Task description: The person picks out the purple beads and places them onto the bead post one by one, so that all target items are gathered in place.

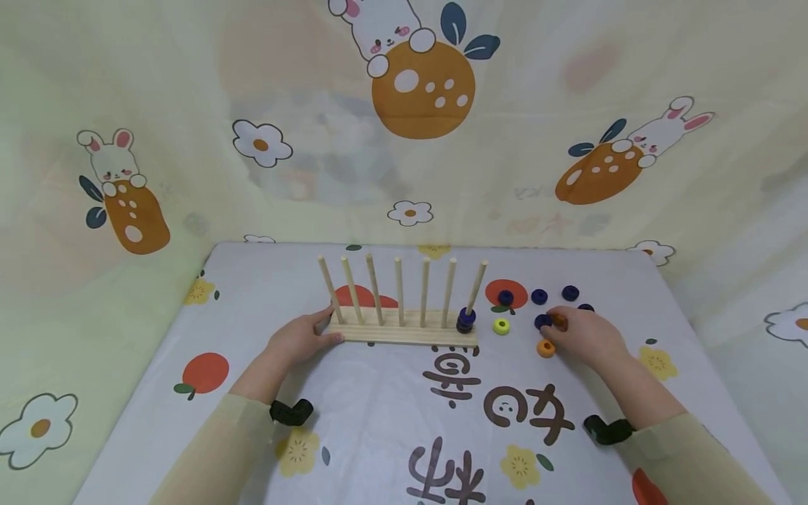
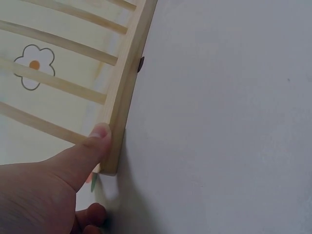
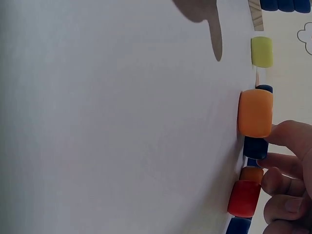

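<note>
A pale wooden peg rack (image 1: 404, 337) with several upright pegs stands on the table. My left hand (image 1: 304, 338) grips its left end, the thumb (image 2: 100, 139) pressed on the front of the base. Dark blue beads (image 1: 466, 321) are stacked on the rightmost peg. Right of the rack, my right hand (image 1: 590, 337) pinches a dark blue bead (image 3: 256, 147) between thumb and finger, low at the table. An orange bead (image 3: 256, 113) lies just in front of it. Beside the curled fingers, a red bead (image 3: 243, 198) shows in the right wrist view; the hand hides it from the head view.
Loose dark blue beads lie behind the right hand, among them one at the back (image 1: 570, 293) and another (image 1: 539, 297) beside it. A yellow-green bead (image 1: 501, 326) sits near the rack's right end. A printed white cloth (image 1: 379, 421) covers the table; a patterned curtain (image 1: 315, 203) hangs behind.
</note>
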The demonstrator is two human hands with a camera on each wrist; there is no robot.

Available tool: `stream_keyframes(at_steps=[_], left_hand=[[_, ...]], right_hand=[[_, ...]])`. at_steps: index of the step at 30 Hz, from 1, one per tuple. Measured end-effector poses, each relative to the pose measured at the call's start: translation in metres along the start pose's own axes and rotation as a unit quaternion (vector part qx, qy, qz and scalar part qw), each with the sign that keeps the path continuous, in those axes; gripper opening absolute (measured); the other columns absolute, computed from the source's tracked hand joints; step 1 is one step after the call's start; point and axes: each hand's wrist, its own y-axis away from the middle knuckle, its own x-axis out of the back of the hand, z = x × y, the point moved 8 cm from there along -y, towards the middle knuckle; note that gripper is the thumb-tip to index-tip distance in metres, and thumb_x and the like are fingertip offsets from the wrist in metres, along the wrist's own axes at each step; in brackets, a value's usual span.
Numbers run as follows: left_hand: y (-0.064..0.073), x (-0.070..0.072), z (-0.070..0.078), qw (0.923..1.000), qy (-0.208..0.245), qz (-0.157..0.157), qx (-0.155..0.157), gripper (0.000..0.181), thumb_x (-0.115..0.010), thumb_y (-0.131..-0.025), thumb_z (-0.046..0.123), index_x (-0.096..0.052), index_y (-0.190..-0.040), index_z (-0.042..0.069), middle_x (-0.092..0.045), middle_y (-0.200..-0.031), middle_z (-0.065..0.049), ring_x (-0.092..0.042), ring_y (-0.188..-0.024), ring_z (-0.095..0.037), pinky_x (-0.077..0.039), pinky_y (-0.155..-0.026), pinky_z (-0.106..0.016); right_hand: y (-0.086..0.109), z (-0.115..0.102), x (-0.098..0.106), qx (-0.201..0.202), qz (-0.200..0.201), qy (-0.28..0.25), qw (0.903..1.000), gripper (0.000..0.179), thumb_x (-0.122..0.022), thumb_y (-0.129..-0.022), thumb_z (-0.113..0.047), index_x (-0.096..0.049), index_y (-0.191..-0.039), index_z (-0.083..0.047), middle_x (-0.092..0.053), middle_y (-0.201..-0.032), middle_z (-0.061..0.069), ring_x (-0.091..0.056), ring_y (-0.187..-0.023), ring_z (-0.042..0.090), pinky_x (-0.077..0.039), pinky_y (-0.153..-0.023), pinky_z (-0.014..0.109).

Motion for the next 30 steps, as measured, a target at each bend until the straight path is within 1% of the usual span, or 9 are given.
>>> stream_keyframes(at_steps=[5,9,13,16,21,25,27,30], left_hand=[[0.001,-0.001,-0.002,1.0000,0.001,0.002,0.003,0.079,-0.067,-0.090,0.053,-0.030,-0.157,0.028,-0.047,-0.147,-0.021,-0.042,-0.137,-0.040,-0.036,-0.107,-0.058],[0.001,-0.002,-0.002,1.0000,0.001,0.002,0.005,0.081,-0.067,-0.090,0.053,-0.030,-0.157,0.028,-0.045,-0.150,-0.020,-0.039,-0.139,-0.040,-0.035,-0.108,-0.059],[0.000,-0.002,-0.002,1.0000,0.003,0.005,0.001,0.081,-0.067,-0.089,0.054,-0.030,-0.157,0.028,-0.044,-0.150,-0.019,-0.038,-0.139,-0.040,-0.034,-0.108,-0.059],[-0.001,-0.003,-0.003,0.9999,0.008,0.006,0.001,0.081,-0.067,-0.089,0.054,-0.030,-0.156,0.029,-0.046,-0.149,-0.020,-0.041,-0.138,-0.040,-0.035,-0.107,-0.059],[-0.001,-0.004,-0.005,1.0000,0.003,0.007,0.000,0.081,-0.067,-0.089,0.055,-0.030,-0.156,0.029,-0.048,-0.146,-0.021,-0.043,-0.136,-0.040,-0.037,-0.106,-0.059],[0.000,-0.002,-0.004,0.9999,0.001,0.012,-0.010,0.081,-0.067,-0.090,0.054,-0.031,-0.156,0.027,-0.050,-0.145,-0.023,-0.044,-0.134,-0.040,-0.038,-0.105,-0.058],[0.000,-0.002,-0.003,0.9998,0.000,0.013,-0.014,0.081,-0.066,-0.090,0.054,-0.031,-0.157,0.026,-0.050,-0.144,-0.023,-0.045,-0.133,-0.040,-0.038,-0.105,-0.058],[-0.001,-0.002,-0.003,0.9999,0.001,0.011,-0.011,0.081,-0.066,-0.089,0.056,-0.030,-0.157,0.027,-0.050,-0.144,-0.023,-0.046,-0.133,-0.040,-0.038,-0.105,-0.058]], right_hand=[[-0.001,0.002,-0.004,-0.003,-0.005,-0.003,1.0000,0.056,-0.068,-0.092,-0.040,-0.060,-0.129,0.001,-0.065,-0.113,0.023,-0.058,-0.095,0.038,-0.050,-0.082,0.056],[-0.001,0.002,-0.005,-0.003,-0.001,-0.003,1.0000,0.053,-0.069,-0.092,-0.038,-0.061,-0.127,0.001,-0.066,-0.109,0.022,-0.058,-0.093,0.037,-0.050,-0.081,0.055],[0.000,0.002,-0.003,-0.003,0.013,-0.001,0.9999,0.052,-0.069,-0.092,-0.037,-0.061,-0.127,0.001,-0.066,-0.110,0.022,-0.059,-0.094,0.037,-0.051,-0.083,0.056],[0.000,0.003,-0.002,-0.007,0.016,-0.004,0.9998,0.053,-0.069,-0.092,-0.038,-0.060,-0.127,0.000,-0.065,-0.111,0.022,-0.058,-0.094,0.037,-0.051,-0.082,0.055],[0.003,0.001,0.000,-0.008,0.022,-0.019,0.9996,0.052,-0.068,-0.092,-0.038,-0.060,-0.128,-0.001,-0.065,-0.113,0.022,-0.057,-0.095,0.036,-0.050,-0.083,0.055],[0.006,-0.001,0.004,-0.010,0.031,-0.025,0.9991,0.054,-0.068,-0.091,-0.040,-0.059,-0.128,-0.001,-0.064,-0.115,0.023,-0.057,-0.096,0.037,-0.050,-0.085,0.056],[0.008,-0.001,0.007,-0.012,0.039,-0.026,0.9988,0.055,-0.069,-0.091,-0.040,-0.059,-0.128,-0.002,-0.064,-0.114,0.024,-0.057,-0.094,0.037,-0.050,-0.083,0.055],[0.010,-0.003,0.012,-0.009,0.051,-0.025,0.9984,0.054,-0.068,-0.091,-0.041,-0.058,-0.127,-0.003,-0.066,-0.105,0.021,-0.058,-0.086,0.033,-0.052,-0.073,0.047]])
